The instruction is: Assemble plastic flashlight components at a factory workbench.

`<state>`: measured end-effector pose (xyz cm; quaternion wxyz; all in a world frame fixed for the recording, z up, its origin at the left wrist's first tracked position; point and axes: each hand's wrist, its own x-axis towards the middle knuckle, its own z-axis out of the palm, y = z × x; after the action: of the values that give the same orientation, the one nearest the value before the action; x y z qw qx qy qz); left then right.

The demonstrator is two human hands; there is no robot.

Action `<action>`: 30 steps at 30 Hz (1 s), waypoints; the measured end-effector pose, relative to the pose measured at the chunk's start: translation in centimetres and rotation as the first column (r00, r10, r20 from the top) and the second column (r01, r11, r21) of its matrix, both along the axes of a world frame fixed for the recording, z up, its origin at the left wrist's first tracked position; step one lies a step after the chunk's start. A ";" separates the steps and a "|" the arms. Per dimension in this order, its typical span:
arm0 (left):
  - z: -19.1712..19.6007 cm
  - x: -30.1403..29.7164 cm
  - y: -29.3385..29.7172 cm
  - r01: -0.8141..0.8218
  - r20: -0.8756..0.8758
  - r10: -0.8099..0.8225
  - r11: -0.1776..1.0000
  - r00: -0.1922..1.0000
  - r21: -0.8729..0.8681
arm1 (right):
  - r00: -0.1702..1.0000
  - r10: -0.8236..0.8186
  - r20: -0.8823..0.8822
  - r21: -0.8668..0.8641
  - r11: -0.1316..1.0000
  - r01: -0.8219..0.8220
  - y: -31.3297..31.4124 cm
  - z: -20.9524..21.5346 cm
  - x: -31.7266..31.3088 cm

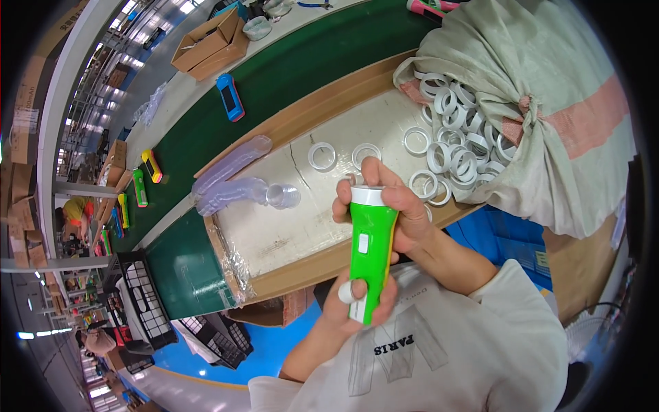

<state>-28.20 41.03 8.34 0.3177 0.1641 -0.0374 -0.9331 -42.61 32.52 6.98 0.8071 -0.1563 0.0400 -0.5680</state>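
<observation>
A bright green flashlight (371,237) with a white switch stands nearly upright in front of my chest. My left hand (336,307) is closed around its lower end, and a white band (346,293) wraps the thumb. At the top, my right hand (408,209) grips the white ring (367,196) on the flashlight's head, fingers bent around both sides. The ring sits on the head; whether it is fully seated I cannot tell. Beyond my hands, loose white rings (322,156) lie on the cardboard-edged tray (274,237), with a heap of several more (458,147) to the right.
A woven sack (522,75) spills the rings at the right. Two stacks of clear plastic rings (233,165) lie at the tray's left. On the green conveyor belt (295,69) are a blue flashlight (230,97) and several others. Black crates (141,302) stand at lower left.
</observation>
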 end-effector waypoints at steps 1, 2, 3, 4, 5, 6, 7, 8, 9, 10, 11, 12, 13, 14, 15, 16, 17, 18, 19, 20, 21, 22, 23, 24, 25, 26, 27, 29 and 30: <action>0.1 -0.3 0.7 0.010 -0.059 -0.010 1.000 0.998 -0.009 | 1.000 -0.001 -0.001 -0.001 1.000 0.001 0.1 -0.1 0.1; 0.2 -0.7 1.2 0.019 -0.118 -0.021 1.000 0.993 -0.020 | 0.993 0.027 0.112 -0.081 0.997 -0.017 0.1 -0.1 0.1; 0.3 -1.0 1.0 -0.007 -0.141 -0.001 0.998 0.990 -0.062 | 0.973 0.065 0.223 -0.158 0.987 -0.029 0.3 -0.2 0.2; 0.3 -0.9 0.9 -0.010 -0.140 0.002 0.998 0.990 -0.060 | 0.980 0.047 0.194 -0.109 0.994 -0.026 0.5 -0.1 0.0; 0.4 -0.6 0.8 -0.005 0.233 0.062 0.971 0.970 -0.239 | 0.979 0.050 0.196 -0.109 0.994 -0.029 0.8 0.0 -0.3; 0.3 -0.4 0.6 0.068 0.556 0.178 0.917 0.812 -0.392 | 0.998 -0.052 -0.023 -0.112 0.993 0.049 1.0 -0.1 -0.8; -0.9 -0.1 0.3 0.237 0.757 0.370 0.796 0.538 -0.557 | 0.959 -0.153 -0.239 -0.133 0.983 0.124 1.2 -0.1 -1.1; -1.3 -0.1 -0.1 0.235 0.758 0.370 0.797 0.537 -0.556 | 0.958 -0.166 -0.234 -0.143 0.980 0.135 0.8 -0.4 -1.4; -1.5 -0.2 -0.6 0.297 0.767 0.456 0.734 0.452 -0.611 | 0.958 -0.169 -0.232 -0.140 0.980 0.139 0.7 -0.6 -1.4; -1.8 -0.3 -0.9 0.365 0.756 0.541 0.664 0.367 -0.652 | 0.950 -0.172 -0.260 -0.144 0.980 0.138 0.6 -0.8 -1.5; -2.4 -0.3 -0.8 0.368 0.737 0.571 0.640 0.360 -0.675 | 0.941 -0.176 -0.289 -0.147 0.979 0.138 0.5 -1.0 -1.6; -2.9 -0.2 -0.9 0.370 0.738 0.570 0.639 0.361 -0.674 | 0.937 -0.153 -0.315 -0.142 0.983 0.113 0.2 -1.0 -1.6; -3.3 -0.1 -1.0 0.312 0.756 0.514 0.700 0.405 -0.643 | 0.936 -0.156 -0.316 -0.140 0.983 0.116 0.1 -0.8 -1.7; -3.6 -0.1 -1.1 0.255 0.767 0.457 0.757 0.451 -0.601 | 0.922 -0.119 -0.369 -0.062 0.993 0.103 0.0 -0.4 -1.8; -3.2 -0.1 -1.5 0.257 0.767 0.454 0.758 0.453 -0.600 | 0.905 -0.079 -0.418 0.015 0.995 0.094 -0.3 -0.2 -1.9; -2.4 -0.1 -1.9 0.182 0.725 0.301 0.843 0.619 -0.506 | 0.904 -0.079 -0.421 0.019 0.995 0.096 -0.4 -0.3 -1.8; -2.2 -0.1 -2.2 0.132 0.627 0.153 0.914 0.764 -0.384 | 0.902 -0.102 -0.419 0.008 0.993 0.115 -0.3 -0.4 -1.7; -2.4 -0.6 -1.5 0.058 0.515 0.166 0.919 0.841 -0.390 | 0.901 -0.122 -0.416 -0.004 0.991 0.133 -0.2 -0.3 -1.5; -2.6 -0.5 -1.2 0.057 0.516 0.165 0.921 0.841 -0.386 | 0.901 -0.119 -0.417 0.001 0.991 0.131 -0.3 -0.6 -1.3; -2.9 -0.4 -0.9 0.032 0.332 0.077 0.950 0.940 -0.311 | 0.969 -0.071 -0.235 -0.037 0.997 0.064 -0.4 -1.4 -1.1; -3.0 -0.4 -0.7 0.027 0.120 0.001 0.972 0.993 -0.232 | 0.999 -0.012 -0.049 -0.087 0.996 0.008 -0.6 -2.0 -1.0; -2.4 -1.3 0.5 0.011 -0.145 -0.007 1.000 0.989 0.026 | 0.999 -0.011 -0.052 -0.085 0.996 0.007 -0.9 -2.1 -0.7; -2.3 -1.4 0.3 0.010 -0.147 -0.006 1.000 0.989 0.027 | 0.996 0.027 0.082 -0.119 0.993 -0.017 -1.2 -2.2 -0.2; -2.5 -1.3 0.3 0.021 -0.196 -0.020 1.000 0.980 0.001 | 0.974 0.067 0.216 -0.147 0.989 -0.036 -1.2 -2.5 0.4; -2.4 -1.3 0.3 0.031 -0.244 -0.036 0.999 0.969 -0.027 | 0.932 0.108 0.345 -0.178 0.983 -0.048 -1.1 -2.7 0.7; -1.8 -1.1 0.3 0.025 -0.257 -0.021 1.000 0.966 0.011 | 0.935 0.101 0.341 -0.150 0.987 -0.052 -0.9 -2.4 0.6; -1.9 -0.9 0.0 0.019 -0.256 -0.015 1.000 0.967 0.011 | 0.934 0.106 0.342 -0.149 0.987 -0.057 -0.9 -2.4 0.3; -1.8 -0.5 -0.6 0.067 0.538 0.191 0.904 0.821 -0.423 | 0.998 -0.046 -0.051 -0.122 0.992 0.040 -0.9 -2.1 -0.9; -3.9 0.5 -1.1 0.342 0.753 0.441 0.697 0.489 -0.630 | 0.956 -0.155 -0.248 -0.185 0.977 0.111 -0.7 -1.4 -1.4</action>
<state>-27.70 39.89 4.48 0.3197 0.4754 -0.5456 -0.6117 -44.02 31.82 5.54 0.7384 -0.2944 0.1083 -0.5969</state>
